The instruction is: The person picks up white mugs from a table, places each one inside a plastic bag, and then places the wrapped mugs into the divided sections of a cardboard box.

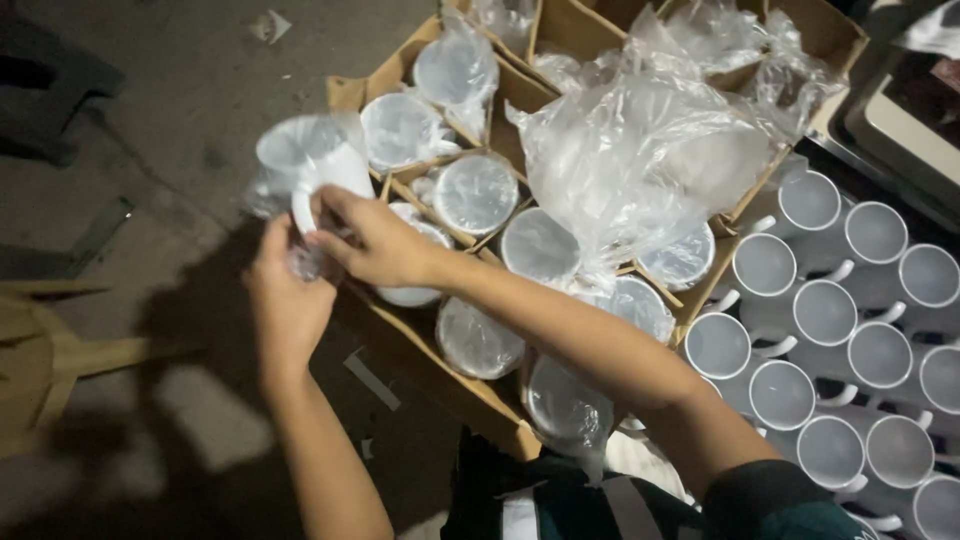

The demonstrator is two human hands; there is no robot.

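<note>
Over the left edge of the cardboard box [440, 385], above the grey floor [180, 120], both hands hold up a white mug [310, 160] that is partly wrapped in a thin clear plastic bag [268, 195]. The right hand [375, 240] reaches across from the right, its fingers [335, 205] closed together on the mug's handle and the loose plastic beside it; the left hand [285, 295] sits just below, its fingers closed on the bunched plastic hanging under the mug. The mug is tilted, mouth toward the upper left, clear of the box and touching nothing but the hands and its wrap. Inside the box, cardboard dividers separate more wrapped mugs [475, 195] standing mouth up, and a heap of crumpled empty bags [640, 150] lies over the middle and far compartments. To the right of the box, bare white mugs [825, 310] stand close together in rows, handles pointing up and to the right. The held mug looks stiff, fairly heavy for its size and breakable, with a smooth glaze that would likely be slippery, more so through the film. The bag is soft, light and gives no firm hold, so the handle or the body seems the safest place to grasp, while the plastic can be pinched and pulled anywhere
</note>
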